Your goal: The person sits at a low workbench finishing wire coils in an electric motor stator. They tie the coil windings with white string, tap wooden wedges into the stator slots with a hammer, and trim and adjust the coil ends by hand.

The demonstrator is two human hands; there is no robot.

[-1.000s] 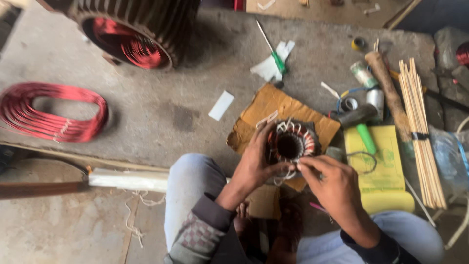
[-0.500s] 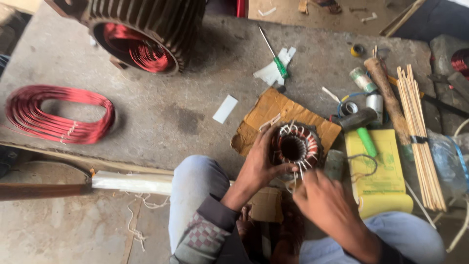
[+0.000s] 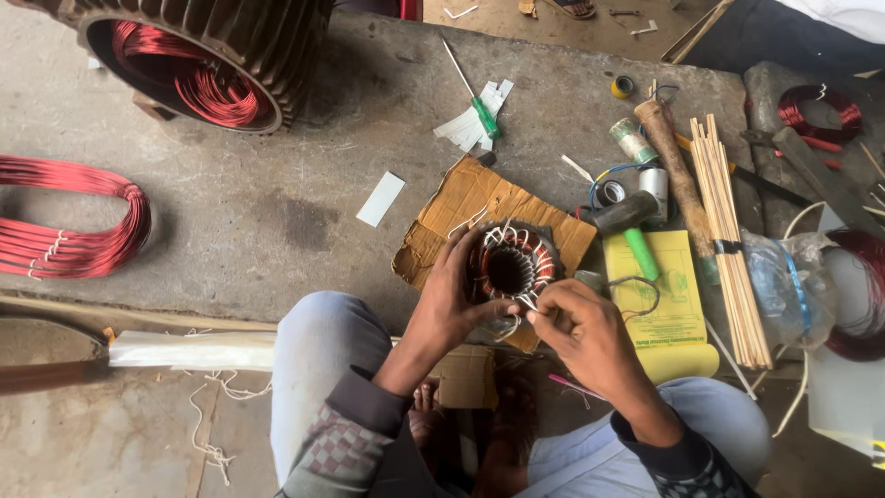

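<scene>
the small round motor stator wound with red copper wire and white lacing (image 3: pixel 510 267) sits on a torn piece of brown cardboard (image 3: pixel 479 207) near the front edge of the grey concrete floor slab (image 3: pixel 277 203), just ahead of the person's knees. the left hand (image 3: pixel 450 300) curls round the stator's near-left side, fingers wrapped against its outer rim and thumb at the lower edge, holding it steady. the right hand (image 3: pixel 581 327) is at the stator's near-right edge with thumb and forefinger pinched together on a thin white strand at the winding; the other fingers are folded loosely, and whether they grip anything cannot be told. just right of the cardboard lies a yellow printed sheet (image 3: pixel 659 304) with a green-handled tool (image 3: pixel 639 249) across its top, and beside that a bundle of thin wooden sticks (image 3: pixel 728 240). a green-handled screwdriver (image 3: pixel 479 106) lies on white paper strips (image 3: pixel 475 124) toward the far edge. a large ribbed motor housing with red windings (image 3: pixel 198 55) stands at the far left corner, and a loose coil of red wire (image 3: pixel 64 221) lies at the left edge.
</scene>
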